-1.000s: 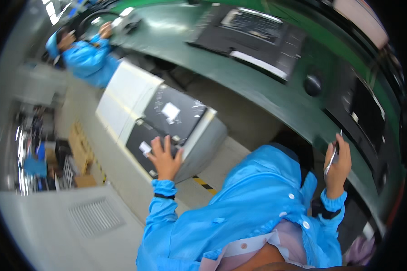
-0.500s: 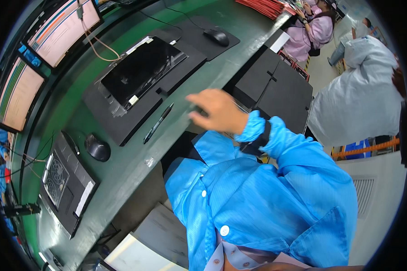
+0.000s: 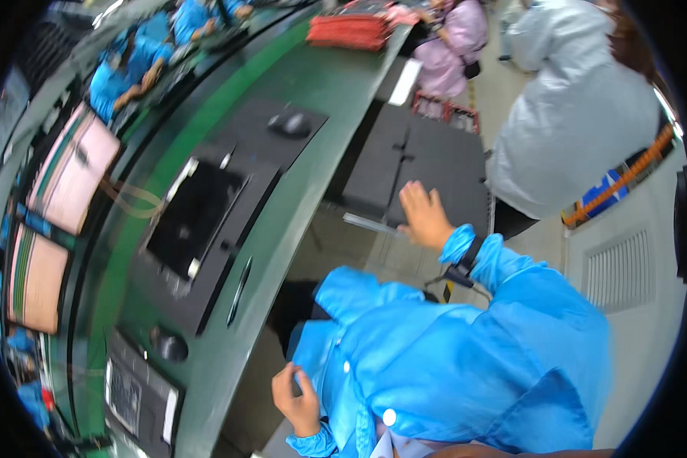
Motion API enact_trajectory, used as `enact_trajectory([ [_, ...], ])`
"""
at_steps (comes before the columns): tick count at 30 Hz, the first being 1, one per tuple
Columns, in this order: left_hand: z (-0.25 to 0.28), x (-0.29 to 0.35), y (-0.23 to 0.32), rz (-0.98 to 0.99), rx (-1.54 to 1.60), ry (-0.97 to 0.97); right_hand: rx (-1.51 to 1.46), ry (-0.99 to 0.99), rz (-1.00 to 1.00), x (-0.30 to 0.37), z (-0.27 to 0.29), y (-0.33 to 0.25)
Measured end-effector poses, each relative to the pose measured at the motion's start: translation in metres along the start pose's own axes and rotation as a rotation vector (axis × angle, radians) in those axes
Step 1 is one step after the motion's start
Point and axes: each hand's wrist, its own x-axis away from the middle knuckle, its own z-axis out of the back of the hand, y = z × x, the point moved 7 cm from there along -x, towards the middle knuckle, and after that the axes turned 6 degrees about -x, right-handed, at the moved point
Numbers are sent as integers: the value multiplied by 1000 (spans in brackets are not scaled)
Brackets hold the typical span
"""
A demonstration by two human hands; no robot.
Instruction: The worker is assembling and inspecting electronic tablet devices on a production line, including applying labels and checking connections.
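My right hand (image 3: 426, 217) is at the near edge of a black foam panel (image 3: 446, 164) to the right of the bench. Its fingers are spread and hold nothing; whether they touch the panel I cannot tell. My left hand (image 3: 296, 401) is low in front of my blue smock, fingers loosely bent and apart, with nothing visible in it. A dark flat screen panel (image 3: 195, 217) with clear film at its edge lies on a black pad (image 3: 244, 221) on the bench. Beside that pad lies a black pen (image 3: 240, 292).
On the green bench (image 3: 282, 263) are two black mice, one near a tilted black stand (image 3: 141, 389), the other on a dark mat. Two monitors (image 3: 72, 168) line the far side. Red stacked items (image 3: 347, 32) sit at the far end. People work nearby, one in grey (image 3: 572, 114).
My right hand has swung from the bench edge to the black foam panel on the right, fingers spreading. My left hand has come into view. The whole view has turned to the right.
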Motion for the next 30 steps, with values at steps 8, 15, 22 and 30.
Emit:
enact_trajectory([
  [8,-57,-63,32,-16,222,-607,-328,709,-102,31,164,37],
  [15,-3,-81,114,19,969,-239,-497,1054,842,55,236,-70],
  [22,80,68,63,498,1072,428,-875,861,1452,26,238,-230],
  [30,102,252,21,412,1101,1571,-1175,210,1585,18,226,-343],
])
